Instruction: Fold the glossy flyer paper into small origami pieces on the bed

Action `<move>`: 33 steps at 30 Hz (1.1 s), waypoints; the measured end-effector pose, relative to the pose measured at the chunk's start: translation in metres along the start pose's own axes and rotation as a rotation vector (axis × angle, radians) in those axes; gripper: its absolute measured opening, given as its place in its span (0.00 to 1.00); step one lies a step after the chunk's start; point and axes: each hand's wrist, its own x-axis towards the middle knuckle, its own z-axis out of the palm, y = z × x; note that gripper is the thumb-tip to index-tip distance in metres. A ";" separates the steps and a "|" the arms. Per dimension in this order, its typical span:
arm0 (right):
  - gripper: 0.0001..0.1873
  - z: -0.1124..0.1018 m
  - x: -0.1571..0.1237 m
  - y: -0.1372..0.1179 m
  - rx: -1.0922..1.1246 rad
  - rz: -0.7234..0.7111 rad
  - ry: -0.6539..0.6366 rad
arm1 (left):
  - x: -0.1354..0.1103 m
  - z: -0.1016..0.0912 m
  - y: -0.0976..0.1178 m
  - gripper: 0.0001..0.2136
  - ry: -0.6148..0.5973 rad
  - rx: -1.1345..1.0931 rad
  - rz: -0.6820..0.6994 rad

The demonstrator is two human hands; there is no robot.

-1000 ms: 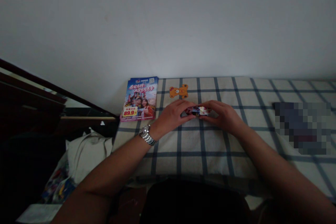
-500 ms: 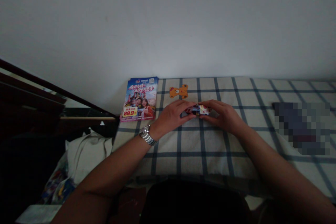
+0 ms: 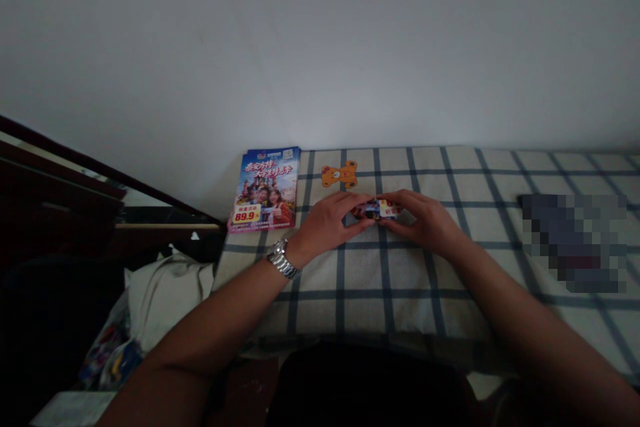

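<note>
Between my two hands is a small folded flyer point(image 3: 376, 209), printed in dark, red and yellow colours. My left hand point(image 3: 336, 219) pinches its left end between thumb and fingers. Its right end is gripped the same way by my right hand point(image 3: 419, 220). Fingers cover both ends of the paper, so its full shape is hidden. A stack of colourful flyers point(image 3: 267, 190), marked 89.9, lies to the left of my hands. Just beyond my left hand lies a flat orange teddy bear figure point(image 3: 340, 175).
A checked cloth point(image 3: 415, 310) covers the table against a pale wall point(image 3: 350, 47). At the right lies a dark, pixelated object point(image 3: 570, 240). A white bag point(image 3: 167, 293) and a dark wooden frame point(image 3: 55, 207) are at the left.
The folded flyer has turned slightly, and more of its yellow and red print shows by my right fingers. Both hands stay in nearly the same place.
</note>
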 end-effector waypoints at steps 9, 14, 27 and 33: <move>0.19 0.002 0.002 -0.002 -0.001 0.011 0.011 | -0.002 0.005 -0.002 0.21 0.024 0.021 -0.018; 0.19 0.003 0.002 -0.003 -0.018 0.027 0.008 | -0.002 0.005 -0.002 0.21 0.031 0.026 -0.017; 0.20 0.006 0.002 -0.004 -0.009 0.019 0.041 | 0.000 0.001 0.004 0.20 0.048 0.014 0.012; 0.20 0.007 0.003 -0.006 0.009 0.012 0.051 | -0.001 0.003 0.005 0.22 0.077 0.061 0.018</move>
